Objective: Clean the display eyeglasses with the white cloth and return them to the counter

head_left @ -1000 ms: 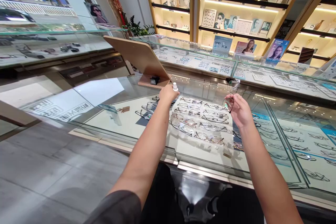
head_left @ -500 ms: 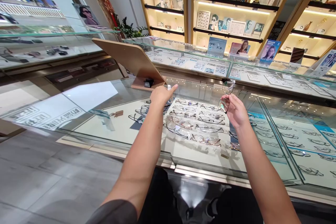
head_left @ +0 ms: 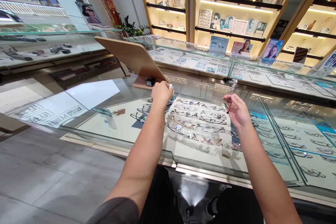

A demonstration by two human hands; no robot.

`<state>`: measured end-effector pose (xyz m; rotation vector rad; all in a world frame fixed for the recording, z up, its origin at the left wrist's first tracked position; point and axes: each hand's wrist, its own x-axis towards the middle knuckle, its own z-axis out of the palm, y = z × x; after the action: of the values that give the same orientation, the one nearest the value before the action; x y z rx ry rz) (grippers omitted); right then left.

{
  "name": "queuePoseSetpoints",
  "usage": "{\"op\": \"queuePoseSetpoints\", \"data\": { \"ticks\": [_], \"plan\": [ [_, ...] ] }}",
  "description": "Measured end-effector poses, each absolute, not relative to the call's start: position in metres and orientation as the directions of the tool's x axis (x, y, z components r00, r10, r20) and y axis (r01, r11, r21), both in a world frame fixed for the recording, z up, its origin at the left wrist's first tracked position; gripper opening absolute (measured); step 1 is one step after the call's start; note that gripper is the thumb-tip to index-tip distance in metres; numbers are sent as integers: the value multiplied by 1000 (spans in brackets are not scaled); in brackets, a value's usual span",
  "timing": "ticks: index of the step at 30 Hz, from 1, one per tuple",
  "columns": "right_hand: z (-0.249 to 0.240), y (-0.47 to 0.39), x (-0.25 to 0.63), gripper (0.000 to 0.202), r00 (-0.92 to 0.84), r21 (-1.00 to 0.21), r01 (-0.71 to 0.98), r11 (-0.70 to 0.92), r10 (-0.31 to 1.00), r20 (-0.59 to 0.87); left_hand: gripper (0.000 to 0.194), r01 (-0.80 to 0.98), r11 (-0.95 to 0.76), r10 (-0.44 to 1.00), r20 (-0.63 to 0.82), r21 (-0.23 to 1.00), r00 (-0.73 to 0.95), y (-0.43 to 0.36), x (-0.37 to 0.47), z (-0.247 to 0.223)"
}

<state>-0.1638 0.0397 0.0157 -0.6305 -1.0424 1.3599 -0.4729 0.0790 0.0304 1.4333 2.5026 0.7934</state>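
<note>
In my right hand (head_left: 238, 110) I pinch a thin-rimmed pair of eyeglasses (head_left: 226, 104), raised on edge above the glass counter with one lens over the other. My left hand (head_left: 162, 93) reaches to the foot of the tilted wooden-backed mirror (head_left: 128, 54). Its fingers are curled and mostly hidden behind the back of the hand, so what they hold, if anything, does not show. Right beside that hand stands a small clear bottle with a white cap (head_left: 171, 92), partly covered by it. Between my forearms, rows of eyeglasses (head_left: 210, 127) lie on a white tray.
The glass display counter (head_left: 154, 154) spans the width before me. A small black box (head_left: 150, 82) sits on the mirror's base. More eyeglasses (head_left: 312, 172) lie on the right, and dark frames (head_left: 140, 116) lie left of the tray. Another display case (head_left: 191, 50) stands behind.
My left hand's outstretched thumb has drawn in and its fingers have curled beside the bottle. My right hand still holds the eyeglasses in nearly the same place. The view has shifted slightly.
</note>
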Motion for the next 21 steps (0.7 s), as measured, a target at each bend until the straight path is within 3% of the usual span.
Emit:
{"op": "queuePoseSetpoints", "data": {
  "ticks": [6,13,18,21],
  "plan": [
    [17,39,-165,27,-102,-855,-497,148,969,227,29,753,408,838,115,516,-533,81,-475,29],
    [16,41,-164,25,-101,-861,-488,141,971,216,50,728,391,830,128,563,-544,81,-476,29],
    [16,41,-165,29,-104,-846,-516,132,971,215,46,684,362,803,161,633,-574,80,-475,28],
    [16,42,-164,28,-93,-844,-518,139,971,218,32,649,251,722,307,718,-620,80,-475,28]
  ]
}}
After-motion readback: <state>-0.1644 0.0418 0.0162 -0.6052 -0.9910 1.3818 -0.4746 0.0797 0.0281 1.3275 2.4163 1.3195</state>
